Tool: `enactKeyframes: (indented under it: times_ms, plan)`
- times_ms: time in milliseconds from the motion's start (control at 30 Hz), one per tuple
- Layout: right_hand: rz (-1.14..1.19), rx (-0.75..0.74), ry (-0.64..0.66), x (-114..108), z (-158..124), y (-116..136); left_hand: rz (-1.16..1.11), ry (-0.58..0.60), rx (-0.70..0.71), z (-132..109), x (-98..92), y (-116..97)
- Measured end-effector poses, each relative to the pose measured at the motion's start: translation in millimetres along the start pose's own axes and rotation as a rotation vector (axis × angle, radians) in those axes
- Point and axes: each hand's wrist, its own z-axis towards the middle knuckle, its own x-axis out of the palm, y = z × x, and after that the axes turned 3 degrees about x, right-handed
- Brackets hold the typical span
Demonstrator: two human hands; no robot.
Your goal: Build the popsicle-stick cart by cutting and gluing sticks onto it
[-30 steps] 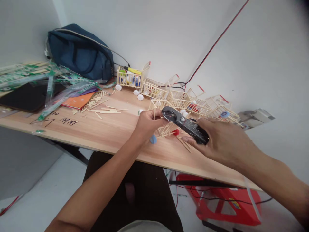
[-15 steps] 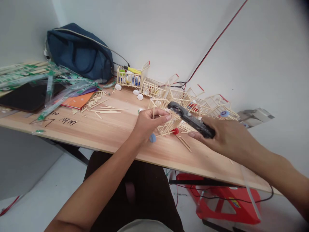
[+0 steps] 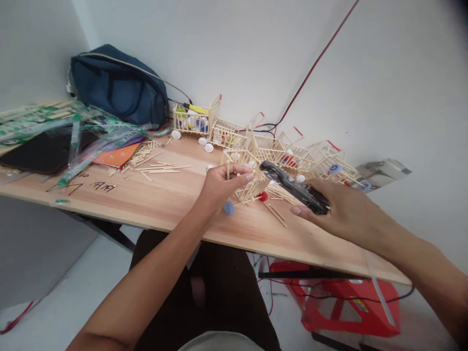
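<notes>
Head view — right hand (image 3: pixel 340 205) grips curved black tool (image 3: pixel 290 185); left hand (image 3: pixel 221 186), hold unclear, by wooden latticework (image 3: pixel 258 189).

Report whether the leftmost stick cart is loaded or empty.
Loaded: green, white and blue bottle caps show between the bars of the stick cart. How many it holds, I cannot tell.

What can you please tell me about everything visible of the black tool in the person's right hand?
The black tool is long and narrow, with a rounded far end and pale specks on its dark, worn-looking surface; whether it is metal or plastic is unclear. The right hand holds it by the near end, partly hiding it. It slants above the wooden tabletop, its far end toward the left hand but apart from it.
</notes>
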Motion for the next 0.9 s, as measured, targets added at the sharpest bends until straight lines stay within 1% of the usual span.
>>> enactKeyframes:
  times_ms: [33,233,333,433,733,900]
  plan:
    - [0.010,0.002,0.021,0.5,1.6,3.1,0.002,0.004,0.003,0.4,0.2,-0.2]
    - [0.057,-0.052,0.043,-2.5,17.3,21.1,0.030,0.022,0.000,1.6,1.8,-2.7]
    - [0.065,-0.066,0.064,-2.6,21.3,22.8,0.037,0.049,0.004,1.6,2.2,-3.1]
    - [0.064,-0.074,0.057,-2.7,21.8,23.1,0.022,0.071,-0.003,1.9,2.0,-3.0]
    - [0.044,-0.055,0.032,-8.0,20.2,29.3,-0.004,0.080,-0.015,3.7,1.4,-1.8]
    - [0.044,-0.046,0.013,-8.4,19.2,29.4,0.029,0.080,-0.007,3.8,1.2,-2.0]
